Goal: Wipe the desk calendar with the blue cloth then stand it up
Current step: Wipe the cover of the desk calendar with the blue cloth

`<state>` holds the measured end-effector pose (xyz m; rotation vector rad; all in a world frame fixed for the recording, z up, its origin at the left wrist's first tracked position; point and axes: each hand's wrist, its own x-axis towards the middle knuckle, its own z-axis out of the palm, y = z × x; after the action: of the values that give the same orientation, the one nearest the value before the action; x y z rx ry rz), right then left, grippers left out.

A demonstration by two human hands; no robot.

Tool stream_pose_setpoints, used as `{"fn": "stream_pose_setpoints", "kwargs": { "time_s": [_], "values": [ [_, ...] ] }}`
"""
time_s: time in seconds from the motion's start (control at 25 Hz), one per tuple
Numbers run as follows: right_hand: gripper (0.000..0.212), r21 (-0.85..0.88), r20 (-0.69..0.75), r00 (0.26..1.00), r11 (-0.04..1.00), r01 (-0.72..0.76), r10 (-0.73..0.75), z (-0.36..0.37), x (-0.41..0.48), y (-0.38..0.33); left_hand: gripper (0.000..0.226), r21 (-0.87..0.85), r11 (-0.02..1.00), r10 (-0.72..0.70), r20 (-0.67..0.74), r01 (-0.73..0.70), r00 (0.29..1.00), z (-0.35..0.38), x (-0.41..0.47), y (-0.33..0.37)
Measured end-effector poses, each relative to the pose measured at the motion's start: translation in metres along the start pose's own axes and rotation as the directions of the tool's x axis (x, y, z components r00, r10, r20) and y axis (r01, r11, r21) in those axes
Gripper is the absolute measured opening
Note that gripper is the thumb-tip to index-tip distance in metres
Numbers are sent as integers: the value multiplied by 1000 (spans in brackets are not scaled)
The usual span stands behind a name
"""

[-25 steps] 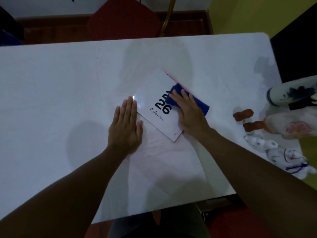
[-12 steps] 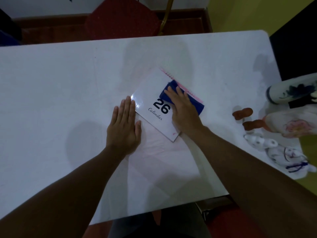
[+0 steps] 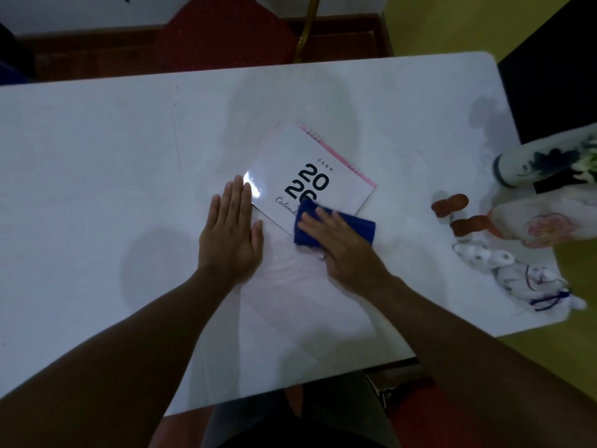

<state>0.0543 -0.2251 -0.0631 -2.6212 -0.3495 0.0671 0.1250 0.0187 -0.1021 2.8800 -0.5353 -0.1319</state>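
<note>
Desk calendar (image 3: 310, 176) lies flat on the white bench (image 3: 97, 189), centre of frame, turned at an angle, pink spiral edge toward the upper right. Cover reads "2026 Calendar", partly hidden. Blue cloth (image 3: 355, 226), folded, sits on the calendar's lower right corner and overhangs onto the bench. Right hand (image 3: 345, 250) lies flat, palm down on the cloth, fingers (image 3: 310, 226) spread a little and pressing, not curled around it. Left hand (image 3: 231, 234) flat and open on the bench, palm down, fingers together, fingertips touching the calendar's left corner; holds nothing. Right side of frame: two small brown pieces (image 3: 450, 205), a blue-and-white vase (image 3: 542, 163) lying down, white figurines (image 3: 484, 258). Red chair (image 3: 223, 30) beyond the bench's far edge, top centre.
</note>
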Motion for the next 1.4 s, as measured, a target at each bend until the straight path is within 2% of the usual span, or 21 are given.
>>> {"fn": "stream_pose_setpoints", "kwargs": {
  "time_s": [0.12, 0.24, 0.36, 0.52, 0.56, 0.68, 0.72, 0.88, 1.12, 1.24, 1.4],
  "values": [
    [65, 35, -73, 975, 978, -208, 210, -19, 21, 34, 71, 0, 1000, 3, -24, -3, 1000, -1, 0, 1],
    [58, 82, -100, 949, 953, -292, 299, -13, 26, 31, 70, 2, 1000, 0, -28, 0, 1000, 0, -1, 1],
    [62, 38, -130, 974, 983, -180, 183, 7, -8, 2, 71, 3, 1000, 1, -16, -1, 1000, 0, -1, 1],
    [60, 0, -42, 999, 999, 32, -32, 6, -31, -3, 71, -7, 1000, -2, 1, 2, 1000, 0, 0, 1],
    [59, -15, -54, 998, 1000, 15, -16, 2, -23, 3, 71, -6, 1000, -2, -1, 2, 1000, 0, 0, 1],
    [57, -6, -74, 970, 973, -232, 231, -15, 20, 23, 71, -11, 1000, 2, -19, -2, 1000, 1, 0, 0],
    [55, -3, -57, 962, 963, -269, 269, -19, 36, 27, 71, -10, 1000, 2, -23, -2, 1000, 1, 0, 0],
    [53, 2, 29, 980, 981, -195, 195, -12, 89, 20, 70, -14, 1000, 3, -17, -3, 1000, 1, 0, 0],
    [55, 29, 38, 993, 993, -111, 109, 5, 161, 7, 71, -7, 1000, -9, -14, 9, 1000, 2, 0, 0],
    [59, 25, 13, 995, 995, -97, 97, 13, 149, 0, 70, -7, 1000, -12, 0, 12, 1000, 3, -1, 1],
    [55, 33, 13, 1000, 999, 3, -3, 18, 78, -18, 69, 13, 1000, -10, 9, 10, 1000, 4, -1, 0]
  ]
}}
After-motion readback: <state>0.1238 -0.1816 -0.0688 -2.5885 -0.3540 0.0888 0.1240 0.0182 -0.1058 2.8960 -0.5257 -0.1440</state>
